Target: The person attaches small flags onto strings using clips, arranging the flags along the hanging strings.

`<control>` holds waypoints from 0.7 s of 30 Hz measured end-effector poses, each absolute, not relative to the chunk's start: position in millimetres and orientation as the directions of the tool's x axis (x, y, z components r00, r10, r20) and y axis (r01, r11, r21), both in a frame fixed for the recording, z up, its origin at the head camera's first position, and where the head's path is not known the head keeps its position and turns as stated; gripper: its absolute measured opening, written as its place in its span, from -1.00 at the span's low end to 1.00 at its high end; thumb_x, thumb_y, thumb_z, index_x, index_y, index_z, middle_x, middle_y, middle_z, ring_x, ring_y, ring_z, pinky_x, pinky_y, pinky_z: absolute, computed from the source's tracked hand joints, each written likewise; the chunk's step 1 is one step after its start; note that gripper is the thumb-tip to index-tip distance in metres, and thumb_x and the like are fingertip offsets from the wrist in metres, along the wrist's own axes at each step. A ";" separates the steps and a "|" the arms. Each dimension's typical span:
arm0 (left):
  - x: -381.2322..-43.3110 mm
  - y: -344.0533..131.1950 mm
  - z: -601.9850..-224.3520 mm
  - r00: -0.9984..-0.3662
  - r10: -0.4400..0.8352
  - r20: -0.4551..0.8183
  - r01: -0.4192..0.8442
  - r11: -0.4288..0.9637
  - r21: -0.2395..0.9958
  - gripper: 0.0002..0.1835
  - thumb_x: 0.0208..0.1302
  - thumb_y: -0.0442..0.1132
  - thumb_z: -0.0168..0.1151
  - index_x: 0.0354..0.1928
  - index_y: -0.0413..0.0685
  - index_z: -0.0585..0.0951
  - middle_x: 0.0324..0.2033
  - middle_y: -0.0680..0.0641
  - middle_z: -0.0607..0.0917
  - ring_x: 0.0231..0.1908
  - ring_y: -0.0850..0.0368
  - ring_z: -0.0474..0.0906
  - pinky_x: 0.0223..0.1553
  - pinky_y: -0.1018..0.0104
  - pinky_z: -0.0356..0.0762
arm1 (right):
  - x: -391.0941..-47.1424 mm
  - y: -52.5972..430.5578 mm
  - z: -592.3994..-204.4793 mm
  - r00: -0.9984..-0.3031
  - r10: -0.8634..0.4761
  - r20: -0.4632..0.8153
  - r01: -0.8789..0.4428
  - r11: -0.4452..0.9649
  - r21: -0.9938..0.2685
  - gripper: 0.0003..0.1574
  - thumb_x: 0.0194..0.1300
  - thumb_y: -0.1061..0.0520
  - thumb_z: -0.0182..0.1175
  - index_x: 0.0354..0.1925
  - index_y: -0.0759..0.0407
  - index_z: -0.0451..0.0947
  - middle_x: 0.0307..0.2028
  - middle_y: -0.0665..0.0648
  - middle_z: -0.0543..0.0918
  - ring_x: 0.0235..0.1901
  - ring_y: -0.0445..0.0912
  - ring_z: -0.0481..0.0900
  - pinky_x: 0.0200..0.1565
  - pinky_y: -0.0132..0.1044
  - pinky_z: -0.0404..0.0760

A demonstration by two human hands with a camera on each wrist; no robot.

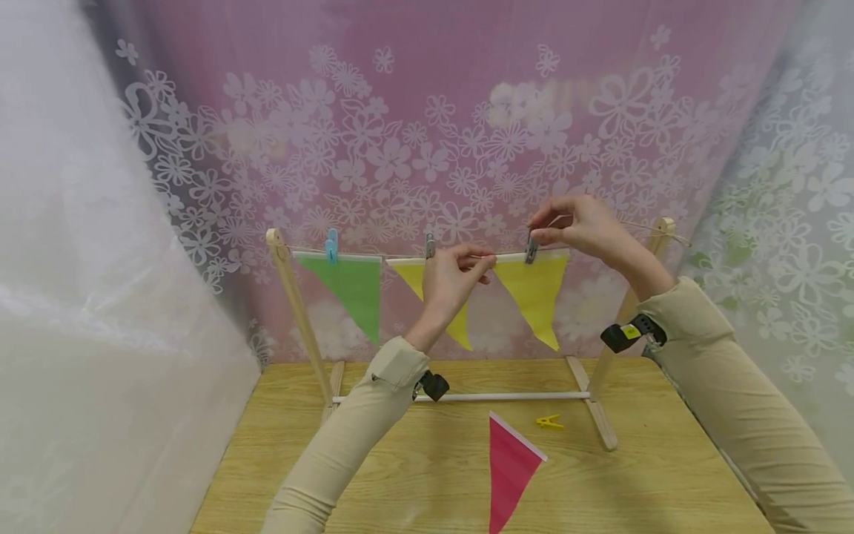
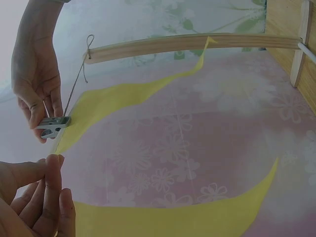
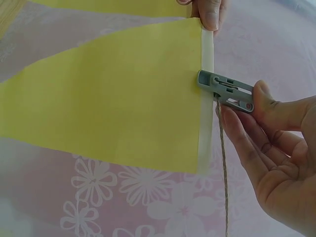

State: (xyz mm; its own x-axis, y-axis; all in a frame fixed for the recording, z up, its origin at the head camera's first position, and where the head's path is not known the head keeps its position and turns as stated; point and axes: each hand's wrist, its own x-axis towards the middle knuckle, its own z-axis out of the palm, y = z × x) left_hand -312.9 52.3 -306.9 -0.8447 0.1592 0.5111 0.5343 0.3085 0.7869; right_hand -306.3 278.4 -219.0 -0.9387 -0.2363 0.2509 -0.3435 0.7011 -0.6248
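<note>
In the head view, the right hand [image 1: 583, 225] has its grip clamped on a gray clothespin [image 1: 531, 248], which sits at the white top edge of the right yellow flag [image 1: 537, 289]. The left hand [image 1: 454, 274] has thumb and fingers together at that flag's upper corner. The flag hangs along a string [image 1: 640, 225] tied between a left post [image 1: 300, 311] and a right post [image 1: 660, 233]. The middle yellow flag [image 1: 460, 326], partly behind the left hand, hangs beneath a second gray clothespin [image 1: 430, 245]; beside it, a green flag [image 1: 356, 293] hangs from a blue clothespin [image 1: 331, 247]. On the wooden surface [image 1: 634, 482] lie a red flag [image 1: 510, 467] and, near it, a yellow clothespin [image 1: 550, 422]. A white rod [image 1: 514, 397] joins the stand's feet.

In the left wrist view, the left hand's fingertips pinch the right yellow flag's corner, while the right hand holds the gray clothespin further along the same edge. The string ends in a loop at the right post's tip.

In the right wrist view, thumb and fingers hold the clothespin's handle end; its other end overlaps the white edge, with the string running beside it.
</note>
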 end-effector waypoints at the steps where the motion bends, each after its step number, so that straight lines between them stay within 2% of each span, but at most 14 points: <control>1: -312.7 52.4 -307.2 -0.847 0.160 0.507 0.531 0.306 0.790 -0.81 0.37 -0.08 0.35 -0.10 0.03 0.80 -0.36 -0.02 0.83 -0.55 0.36 0.68 -0.70 0.49 0.32 | -305.7 278.4 -219.3 -0.940 -0.236 0.247 -0.341 0.699 -0.628 -0.70 0.42 0.10 0.30 0.00 0.28 0.65 -0.04 0.24 0.69 -0.06 0.08 0.72 0.09 0.05 0.65; 8: -313.0 53.1 -309.8 -0.854 0.162 0.495 0.520 0.292 0.802 -0.79 0.38 -0.09 0.35 -0.08 0.00 0.80 -0.35 -0.02 0.83 -0.55 0.37 0.68 -0.69 0.48 0.36 | -304.1 279.2 -221.4 -0.939 -0.260 0.225 -0.343 0.690 -0.637 -0.64 0.42 0.09 0.29 0.06 0.29 0.62 0.00 0.26 0.68 0.01 0.14 0.69 0.14 0.12 0.60; 12: -313.5 53.0 -312.0 -0.844 0.166 0.511 0.537 0.287 0.794 -0.77 0.37 -0.10 0.36 -0.06 -0.04 0.79 -0.36 -0.01 0.83 -0.56 0.36 0.67 -0.71 0.47 0.28 | -304.9 280.4 -222.2 -0.938 -0.279 0.204 -0.345 0.706 -0.618 -0.58 0.43 0.06 0.29 0.12 0.29 0.61 0.02 0.28 0.68 0.03 0.17 0.68 0.14 0.15 0.58; 21: -313.2 52.2 -315.0 -0.834 0.161 0.527 0.550 0.315 0.774 -0.78 0.36 -0.08 0.37 -0.06 0.03 0.81 -0.35 0.04 0.83 -0.56 0.40 0.67 -0.76 0.46 0.22 | -305.3 282.7 -223.6 -0.922 -0.319 0.218 -0.385 0.716 -0.582 -0.51 0.42 0.04 0.31 0.23 0.20 0.60 0.03 0.27 0.70 0.02 0.16 0.69 0.10 0.13 0.59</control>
